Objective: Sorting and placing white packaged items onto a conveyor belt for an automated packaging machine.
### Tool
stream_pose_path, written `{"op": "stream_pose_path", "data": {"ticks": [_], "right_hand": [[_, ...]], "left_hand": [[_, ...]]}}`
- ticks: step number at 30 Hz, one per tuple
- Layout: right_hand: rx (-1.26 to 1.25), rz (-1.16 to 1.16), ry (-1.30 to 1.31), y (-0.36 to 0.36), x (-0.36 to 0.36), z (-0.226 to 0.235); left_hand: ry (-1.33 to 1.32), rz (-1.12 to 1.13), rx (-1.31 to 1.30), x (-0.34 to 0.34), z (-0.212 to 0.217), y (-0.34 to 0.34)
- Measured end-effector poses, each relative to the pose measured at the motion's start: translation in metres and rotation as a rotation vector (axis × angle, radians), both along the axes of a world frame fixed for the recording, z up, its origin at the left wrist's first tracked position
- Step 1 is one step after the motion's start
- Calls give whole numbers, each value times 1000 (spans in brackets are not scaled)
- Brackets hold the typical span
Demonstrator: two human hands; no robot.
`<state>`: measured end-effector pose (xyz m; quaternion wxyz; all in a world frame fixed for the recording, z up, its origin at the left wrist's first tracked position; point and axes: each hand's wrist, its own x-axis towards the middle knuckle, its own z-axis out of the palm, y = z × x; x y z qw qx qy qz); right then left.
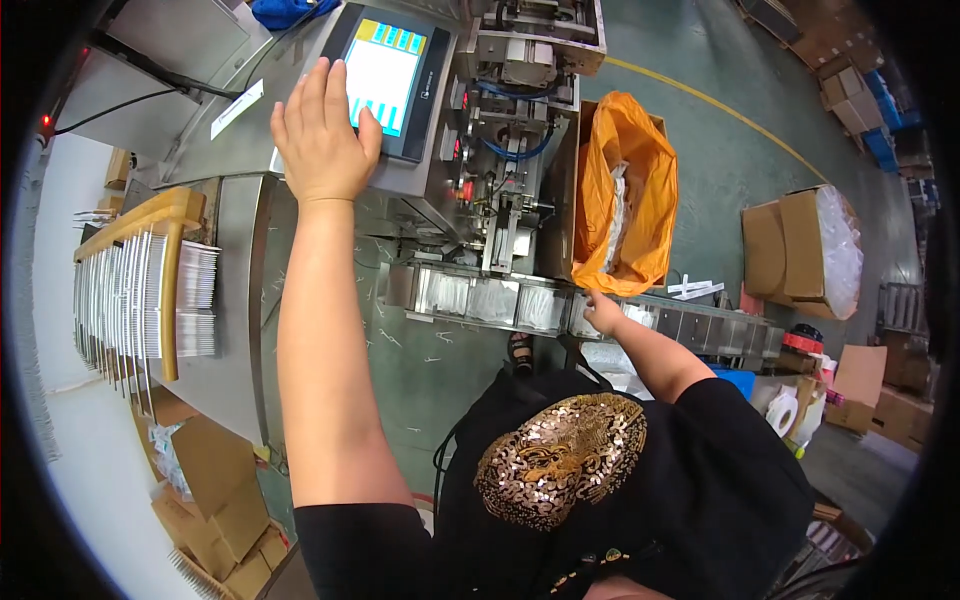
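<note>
Touchscreen [384, 78] up on the sloped grey console of the packing machine [500, 150] is where the left hand [322, 135] is, flat and open, fingers spread, fingertips at the screen's left edge and the thumb lying against the dark bezel. One screen, lit pale blue with a row of yellow tiles along its top. Down at the conveyor [520, 305], the right hand [603, 312] reaches out with fingers loosely curled, touching the rim of a pocket; whether it pinches anything cannot be told from here. So the two hands are well apart, one high on the panel, one low on the belt. Four clear pockets show along that belt left of the hand, each with white packets inside. Just behind the right hand hangs one orange bag [625, 195], open-mouthed, white strips inside it. Off to the person's left, one wooden rack [150, 265] holds a dense row of thin white sleeves, too many to count. Far right on the green floor stand two cardboard boxes [785, 250] side by side, one lined with clear plastic.
</note>
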<state>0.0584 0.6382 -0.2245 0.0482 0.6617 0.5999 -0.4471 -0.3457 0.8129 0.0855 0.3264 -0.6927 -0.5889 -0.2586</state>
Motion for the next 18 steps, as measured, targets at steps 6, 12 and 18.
{"op": "stream_pose_path", "data": {"ticks": [6, 12, 18], "right_hand": [[140, 116, 28, 28, -31, 0], [-51, 161, 56, -5, -41, -14], [-105, 260, 41, -10, -40, 4]], "left_hand": [[-37, -19, -37, -1, 4, -7], [-42, -35, -32, 2, 1, -10], [-48, -28, -38, 0, 4, -9]]}}
